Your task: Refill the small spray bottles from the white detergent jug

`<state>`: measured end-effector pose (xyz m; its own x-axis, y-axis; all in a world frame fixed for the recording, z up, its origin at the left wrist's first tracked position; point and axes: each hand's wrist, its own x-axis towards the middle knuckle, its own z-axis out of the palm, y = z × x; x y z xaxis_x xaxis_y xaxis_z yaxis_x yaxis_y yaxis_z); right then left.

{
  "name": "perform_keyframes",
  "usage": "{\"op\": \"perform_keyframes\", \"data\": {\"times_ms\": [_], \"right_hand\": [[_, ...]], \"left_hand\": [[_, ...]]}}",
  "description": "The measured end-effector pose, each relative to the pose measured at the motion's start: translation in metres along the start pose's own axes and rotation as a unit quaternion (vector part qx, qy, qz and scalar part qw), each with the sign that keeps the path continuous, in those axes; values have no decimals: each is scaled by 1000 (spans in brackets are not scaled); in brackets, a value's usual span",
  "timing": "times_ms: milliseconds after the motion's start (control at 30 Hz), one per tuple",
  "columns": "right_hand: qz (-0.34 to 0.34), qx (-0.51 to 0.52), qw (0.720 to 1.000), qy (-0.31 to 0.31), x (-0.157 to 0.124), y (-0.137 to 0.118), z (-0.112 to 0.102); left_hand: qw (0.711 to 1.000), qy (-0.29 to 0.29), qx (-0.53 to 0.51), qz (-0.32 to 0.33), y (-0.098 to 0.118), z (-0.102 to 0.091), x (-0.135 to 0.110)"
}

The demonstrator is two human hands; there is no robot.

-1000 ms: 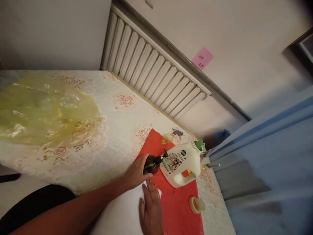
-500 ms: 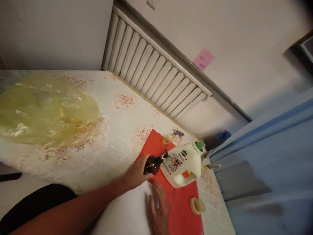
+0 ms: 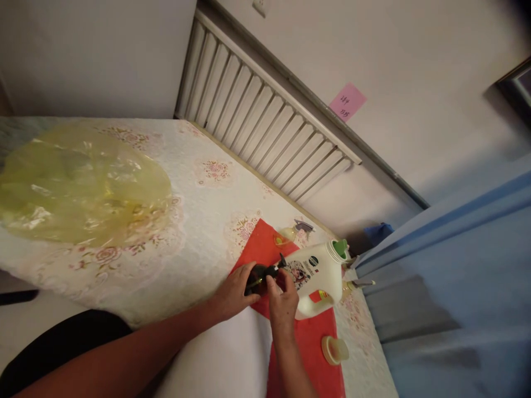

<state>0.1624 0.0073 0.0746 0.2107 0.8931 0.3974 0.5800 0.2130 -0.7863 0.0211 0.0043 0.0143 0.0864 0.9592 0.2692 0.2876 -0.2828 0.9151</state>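
A small dark brown pump bottle stands on a red mat at the table's near right. My left hand is wrapped round the bottle's body. My right hand is closed on the black pump head at the bottle's top. Right behind them stands a large white detergent jug with a green spout and no cap on. Its pale yellow cap lies on the mat near the front.
A crumpled yellow plastic sheet covers the table's left part on a floral tablecloth. A small spray bottle lies behind the mat. A white radiator runs along the wall; a pink note is stuck above it. Blue fabric fills the right.
My right hand rose from lying flat on the mat's near edge and now grips the pump head. My left hand stayed on the bottle.
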Motion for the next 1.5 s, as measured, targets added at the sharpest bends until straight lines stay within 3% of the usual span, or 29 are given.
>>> {"op": "perform_keyframes", "data": {"times_ms": [400, 833, 1033, 1167, 1333, 1500], "right_hand": [[6, 19, 1000, 25, 10, -14, -2], [-32, 98, 989, 111, 41, -58, -47], [-1, 123, 990, 73, 35, -50, -54], [29, 148, 982, 117, 28, -39, -58], [64, 178, 973, 128, 18, -33, -68], [81, 281, 937, 192, 0, -26, -87]], "left_hand": [[1000, 9, -4, 17, -5, 2, -1], [1000, 16, -19, -4, -5, 3, -1], [1000, 11, -9, -6, -4, 2, -1], [1000, 5, -2, -4, -3, 1, 0], [1000, 4, -1, 0, -2, 2, 0], [1000, 0, 4, -5, -2, 2, 0]]}}
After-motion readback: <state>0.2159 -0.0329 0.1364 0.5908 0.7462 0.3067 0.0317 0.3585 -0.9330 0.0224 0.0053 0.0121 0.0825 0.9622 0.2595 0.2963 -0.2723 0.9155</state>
